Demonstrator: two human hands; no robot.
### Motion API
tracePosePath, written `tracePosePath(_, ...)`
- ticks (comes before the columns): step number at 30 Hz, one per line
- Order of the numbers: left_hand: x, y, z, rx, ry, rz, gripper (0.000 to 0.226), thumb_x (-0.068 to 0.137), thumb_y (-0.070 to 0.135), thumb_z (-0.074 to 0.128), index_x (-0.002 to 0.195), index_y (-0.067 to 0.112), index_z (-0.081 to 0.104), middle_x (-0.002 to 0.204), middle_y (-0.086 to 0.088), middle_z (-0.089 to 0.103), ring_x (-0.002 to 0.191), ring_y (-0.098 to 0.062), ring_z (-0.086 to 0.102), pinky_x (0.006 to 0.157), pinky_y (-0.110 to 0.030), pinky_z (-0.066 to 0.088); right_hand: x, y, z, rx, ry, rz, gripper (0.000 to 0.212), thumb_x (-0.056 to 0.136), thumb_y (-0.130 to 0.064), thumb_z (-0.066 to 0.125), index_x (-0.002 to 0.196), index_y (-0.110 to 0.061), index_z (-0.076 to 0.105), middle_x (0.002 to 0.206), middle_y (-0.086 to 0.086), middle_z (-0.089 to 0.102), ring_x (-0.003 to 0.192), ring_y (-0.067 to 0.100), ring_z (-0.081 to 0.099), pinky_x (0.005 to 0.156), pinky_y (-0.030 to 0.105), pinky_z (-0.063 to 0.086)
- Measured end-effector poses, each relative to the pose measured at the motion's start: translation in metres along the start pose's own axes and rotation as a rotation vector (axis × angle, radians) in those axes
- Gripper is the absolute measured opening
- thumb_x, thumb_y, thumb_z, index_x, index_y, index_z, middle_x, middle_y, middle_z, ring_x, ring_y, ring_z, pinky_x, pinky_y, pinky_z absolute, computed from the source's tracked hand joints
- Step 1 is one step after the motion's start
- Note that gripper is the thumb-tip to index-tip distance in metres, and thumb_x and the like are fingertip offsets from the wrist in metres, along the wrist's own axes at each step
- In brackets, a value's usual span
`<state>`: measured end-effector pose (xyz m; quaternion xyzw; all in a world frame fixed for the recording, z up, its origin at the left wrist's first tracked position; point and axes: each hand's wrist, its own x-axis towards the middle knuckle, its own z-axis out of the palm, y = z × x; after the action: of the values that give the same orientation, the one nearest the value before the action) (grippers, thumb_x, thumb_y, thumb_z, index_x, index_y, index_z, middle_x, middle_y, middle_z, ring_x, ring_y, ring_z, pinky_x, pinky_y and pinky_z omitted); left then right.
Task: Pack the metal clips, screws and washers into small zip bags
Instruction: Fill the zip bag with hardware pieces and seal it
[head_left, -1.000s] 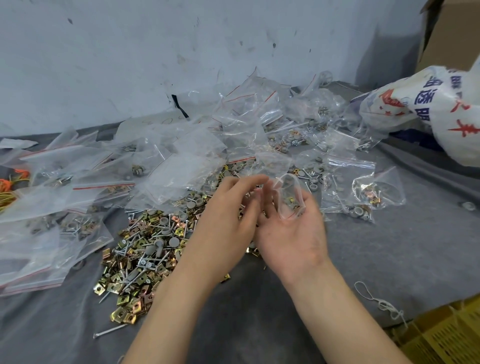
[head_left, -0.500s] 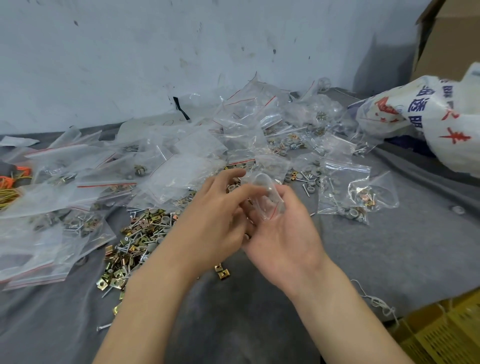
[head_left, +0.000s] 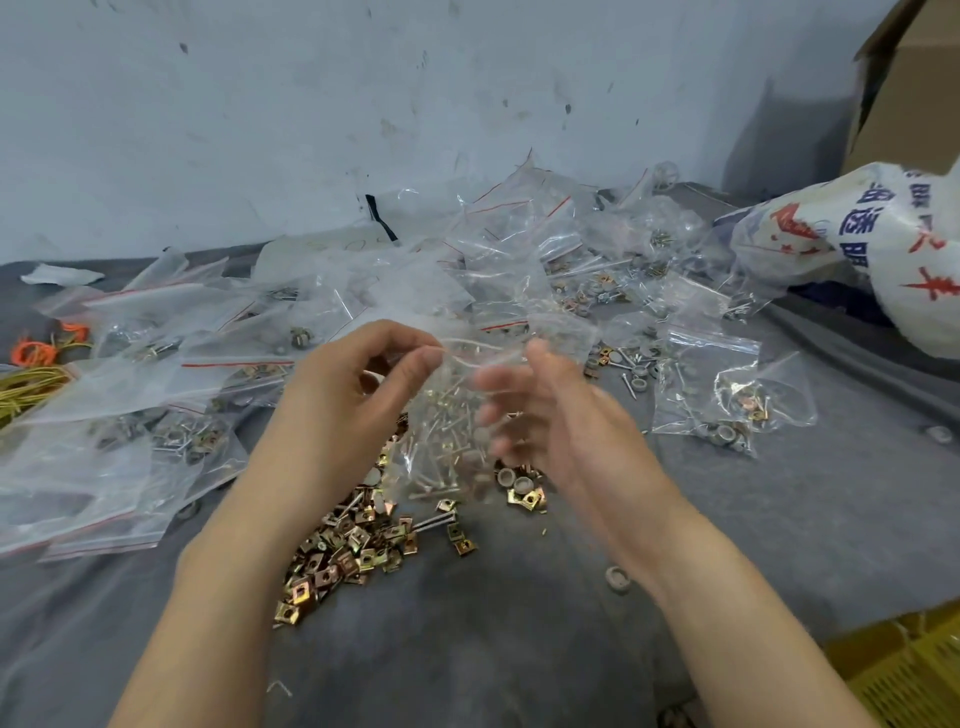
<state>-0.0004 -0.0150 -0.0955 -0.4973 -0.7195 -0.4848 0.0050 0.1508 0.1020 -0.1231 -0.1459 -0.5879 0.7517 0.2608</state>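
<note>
My left hand (head_left: 353, 395) pinches the top edge of a small clear zip bag (head_left: 441, 441) between thumb and forefinger. The bag hangs between both hands with screws and other small metal parts inside. My right hand (head_left: 566, 421) is at the bag's right side, thumb near its rim. Its fingers are blurred by motion, so its hold on the bag is unclear. Below the hands a heap of brass-coloured metal clips (head_left: 353, 540), screws and grey washers lies on the grey cloth (head_left: 519, 649).
Many filled and empty zip bags (head_left: 727, 395) cover the cloth from left to right along the wall. A white printed sack (head_left: 883, 249) and a cardboard box (head_left: 914, 93) stand at the right. A yellow crate (head_left: 914, 665) is at the bottom right, orange and yellow ties (head_left: 31, 358) at the far left.
The bag has gone from lying in my right palm to hanging upright between both hands. My left hand now pinches its rim, and my right hand has moved to its right side.
</note>
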Motion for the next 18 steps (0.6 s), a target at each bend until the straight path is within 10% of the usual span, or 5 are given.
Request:
tracePosePath(3,-0.002,-0.004,-0.004,0.015,-0.011,-0.016,0.012,0.088,0.046,0.058,0.094,0.041,0.067,0.087,0.021,0.068,0.081,-0.002,0.064,0.067,-0.023,0.051,0.011,0.004,-0.007,-0.265,0.224,-0.27,0.025,0.092,-0.045,0.062,0.108,-0.028,0.071,0.093,-0.014,0.068,0.085,0.005,0.064,0.076,0.024,0.051)
tracePosePath(6,-0.002,-0.007,-0.006,0.006,-0.016,-0.011,0.009,0.09,0.04,0.061,0.095,0.039,0.069,0.086,0.019,0.068,0.08,-0.003,0.064,0.07,-0.026,0.053,0.023,0.011,-0.008,-0.336,0.068,-0.24,0.039,0.086,-0.05,0.065,0.12,-0.031,0.065,0.113,-0.01,0.07,0.105,0.005,0.067,0.089,0.021,0.054)
tracePosePath(18,-0.004,-0.012,-0.002,-0.223,0.006,-0.123,0.02,0.09,0.024,0.068,0.106,0.036,0.065,0.078,0.006,0.067,0.078,-0.013,0.066,0.08,-0.036,0.053,0.038,0.018,-0.002,-0.178,0.182,-0.348,0.015,0.081,-0.043,0.072,0.079,-0.03,0.078,0.072,-0.006,0.072,0.07,0.005,0.064,0.073,0.021,0.055)
